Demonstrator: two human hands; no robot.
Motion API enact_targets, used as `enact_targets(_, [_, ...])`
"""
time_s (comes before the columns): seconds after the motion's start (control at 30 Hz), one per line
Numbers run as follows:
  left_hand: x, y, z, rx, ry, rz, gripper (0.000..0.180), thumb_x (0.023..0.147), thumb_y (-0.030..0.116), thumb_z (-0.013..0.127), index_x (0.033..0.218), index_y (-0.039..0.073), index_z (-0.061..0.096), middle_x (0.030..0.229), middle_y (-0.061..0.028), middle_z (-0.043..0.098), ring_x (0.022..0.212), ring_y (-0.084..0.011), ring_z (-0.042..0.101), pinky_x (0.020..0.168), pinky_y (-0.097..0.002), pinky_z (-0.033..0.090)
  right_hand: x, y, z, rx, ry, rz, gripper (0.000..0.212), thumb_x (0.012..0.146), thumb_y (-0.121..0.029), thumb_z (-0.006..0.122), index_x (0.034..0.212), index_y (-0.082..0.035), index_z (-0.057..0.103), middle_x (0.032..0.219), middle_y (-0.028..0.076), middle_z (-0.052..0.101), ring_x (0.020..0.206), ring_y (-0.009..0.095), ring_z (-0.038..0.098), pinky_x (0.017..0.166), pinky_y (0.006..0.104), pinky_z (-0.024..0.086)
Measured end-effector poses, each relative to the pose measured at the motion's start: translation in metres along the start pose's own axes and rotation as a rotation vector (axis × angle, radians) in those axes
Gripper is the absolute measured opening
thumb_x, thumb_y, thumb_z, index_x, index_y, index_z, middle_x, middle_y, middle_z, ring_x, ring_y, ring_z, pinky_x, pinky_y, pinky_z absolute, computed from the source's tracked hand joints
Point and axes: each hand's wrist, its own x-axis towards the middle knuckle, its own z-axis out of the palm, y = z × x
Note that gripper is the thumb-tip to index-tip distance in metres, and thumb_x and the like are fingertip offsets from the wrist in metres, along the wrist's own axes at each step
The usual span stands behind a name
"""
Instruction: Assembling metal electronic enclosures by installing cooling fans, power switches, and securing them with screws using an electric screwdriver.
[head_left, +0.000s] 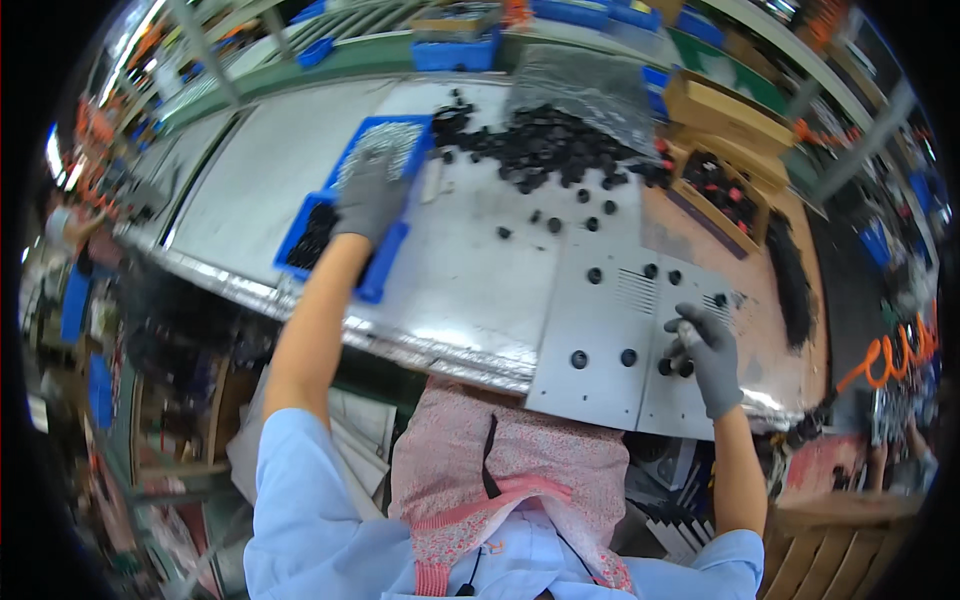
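My left hand (373,200), in a grey glove, reaches over a blue bin (424,128) of small silvery metal parts (402,140). Its slightly blurred fingers stretch onto the parts. A second blue bin (388,262) with small black pieces (316,232) sits nearer, beside that wrist. My right hand (708,355), also gloved, is curled above a flat grey metal panel (600,320) with slots. A pale bit shows at its fingers, too small to name. Round black feet (628,357) stand on the panel, some close to the right hand.
Loose black feet (560,145) lie heaped at the back of the metal table (470,290), by a clear plastic bag (580,85). Right of them is an open cardboard box (750,235) with black and red pieces. An orange coiled hose (890,355) hangs at the right edge.
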Motion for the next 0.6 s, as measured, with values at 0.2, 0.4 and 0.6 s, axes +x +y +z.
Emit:
enact_targets(0.2, [0.065, -0.088, 0.083, 0.011, -0.413, -0.202, 0.053, 0.095, 0.049, 0.027, 0.133, 0.018, 0.047, 0.133, -0.0234, 0.045, 0.125, -0.0395, 0.041, 0.102, -0.0473, 0.035, -0.066, 0.053, -0.078, 0.258, 0.434, 0.123, 0.027, 0.09, -0.012, 0.051, 0.113, 0.001, 0.053, 0.092, 0.012, 0.064, 0.06, 0.014, 0.06, 0.052, 0.0235, 0.049])
enact_targets(0.4, [0.069, -0.046, 0.063, 0.067, -0.436, -0.182, 0.054, 0.093, 0.045, 0.035, 0.128, 0.005, 0.048, 0.123, -0.0282, 0.051, 0.112, -0.0436, 0.05, 0.093, -0.0494, 0.041, -0.116, 0.109, -0.155, 0.069, 1.162, -0.016, 0.019, 0.089, -0.008, 0.053, 0.106, -0.002, 0.056, 0.087, 0.007, 0.061, 0.067, 0.012, 0.058, 0.059, 0.025, 0.049])
enact_targets(0.6, [0.088, -0.134, 0.134, -0.49, -0.276, -0.325, 0.055, 0.094, 0.043, 0.039, 0.125, -0.002, 0.047, 0.124, -0.0235, 0.053, 0.113, -0.0363, 0.052, 0.09, -0.0447, 0.042, -0.095, 0.107, -0.188, -0.715, 1.46, -0.102, 0.031, 0.084, -0.029, 0.059, 0.108, -0.009, 0.059, 0.101, 0.012, 0.059, 0.091, 0.026, 0.059, 0.081, 0.0363, 0.046])
